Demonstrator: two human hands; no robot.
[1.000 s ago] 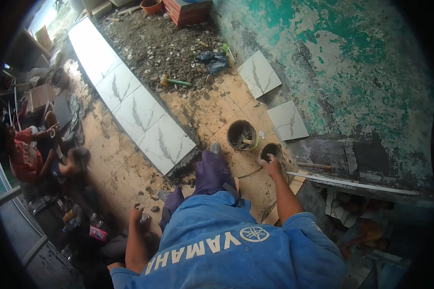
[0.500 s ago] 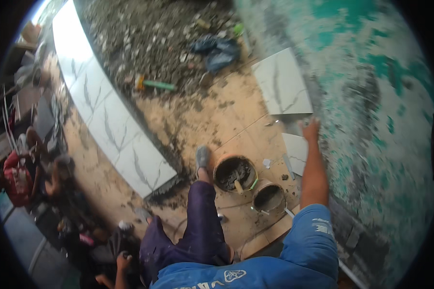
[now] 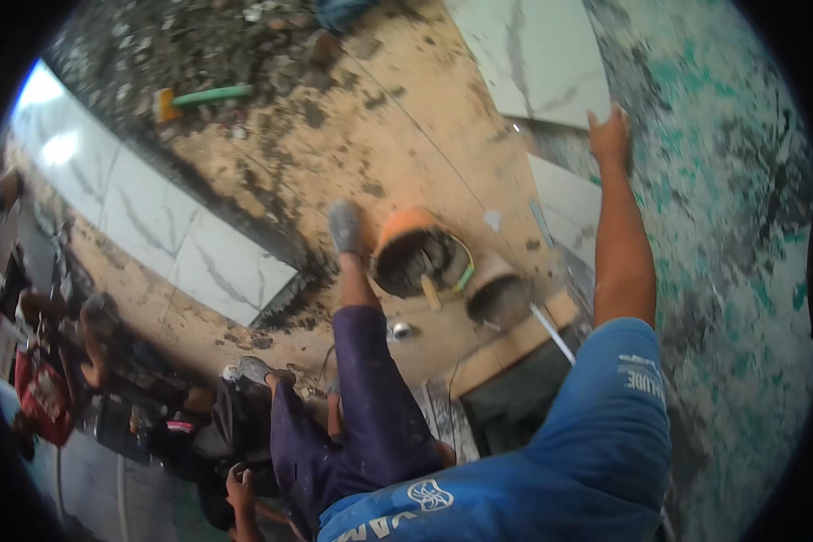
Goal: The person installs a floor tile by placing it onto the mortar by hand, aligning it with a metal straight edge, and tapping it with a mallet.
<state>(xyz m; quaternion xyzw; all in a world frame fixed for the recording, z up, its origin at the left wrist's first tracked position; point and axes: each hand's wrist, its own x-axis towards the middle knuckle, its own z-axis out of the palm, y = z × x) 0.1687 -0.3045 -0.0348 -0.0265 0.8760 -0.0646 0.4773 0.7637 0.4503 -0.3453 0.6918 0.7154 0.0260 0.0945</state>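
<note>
White marbled tile [image 3: 551, 59] just beyond right hand [image 3: 611, 137], fingers spread; left hand [image 3: 240, 489] well apart, grip unclear

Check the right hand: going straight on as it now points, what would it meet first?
Probably the upper right tile, near its lower right corner; the right hand looks right up against that edge. Depth is unclear in this one view, so they may already touch.
</note>
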